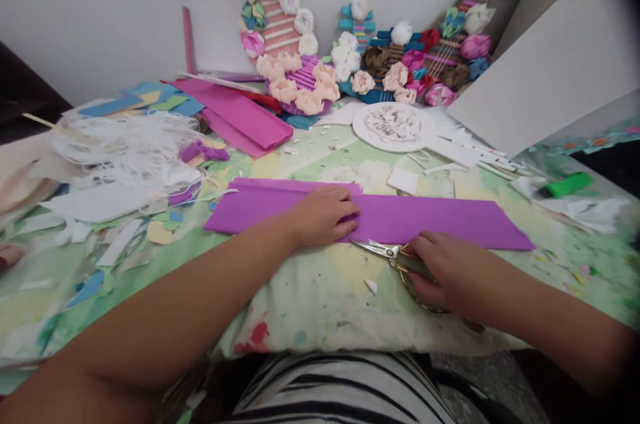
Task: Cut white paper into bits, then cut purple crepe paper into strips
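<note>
A long folded strip of purple crepe paper [440, 217] lies across the middle of the table. My left hand [325, 214] rests on it, fingers bent and closed on the paper near its middle. In my right hand [435, 264] is a pair of scissors [383, 249] with gold-coloured handles, my fingers wrapped round the loops. The blades point left, slightly apart, with the tips at the paper's lower edge beside my left fingers. A narrower purple layer [295, 187] shows along the upper left edge of the strip.
Paint-stained cloth [300, 317] covers the table. A tangle of white string [135, 151] and paper scraps lie left, folded magenta paper [240, 111] behind. Guitar-shaped pieces with paper flowers [295, 44] lean on the wall. A white cutout [390, 125] and a green object [570, 185] lie right.
</note>
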Available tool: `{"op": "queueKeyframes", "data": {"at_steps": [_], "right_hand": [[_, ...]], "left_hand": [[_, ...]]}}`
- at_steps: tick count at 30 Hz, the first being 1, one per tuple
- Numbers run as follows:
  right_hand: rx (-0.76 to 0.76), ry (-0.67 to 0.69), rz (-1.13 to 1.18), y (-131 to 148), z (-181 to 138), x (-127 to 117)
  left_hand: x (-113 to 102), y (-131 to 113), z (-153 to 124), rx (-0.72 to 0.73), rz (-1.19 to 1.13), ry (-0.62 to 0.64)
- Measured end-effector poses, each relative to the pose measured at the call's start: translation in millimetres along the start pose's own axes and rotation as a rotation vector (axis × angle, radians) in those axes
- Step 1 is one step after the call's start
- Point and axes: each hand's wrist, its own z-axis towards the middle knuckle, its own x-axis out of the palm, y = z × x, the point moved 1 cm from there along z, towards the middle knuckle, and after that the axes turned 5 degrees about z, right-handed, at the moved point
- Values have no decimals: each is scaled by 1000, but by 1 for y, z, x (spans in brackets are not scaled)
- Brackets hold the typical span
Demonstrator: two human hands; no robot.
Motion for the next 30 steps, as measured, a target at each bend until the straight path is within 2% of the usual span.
{"op": "queueKeyframes", "data": {"at_steps": [6,11,16,22,30], "right_hand": [[56,37,-18,0,2,-11],[-17,40,25,4,1,-18],[-109,19,-27,2,-1,-13],[-211,43,-3,-8,9,-8],[-283,69,-45,-14,22,-11]], "left_hand": [[-1,-2,0,37,94,-11],[-2,-3,-1,30,132,-8],[-1,-3,-2,-22,143,-3],[2,-1,-1,-74,287,128],[6,2,-1,-144,339,196]]}}
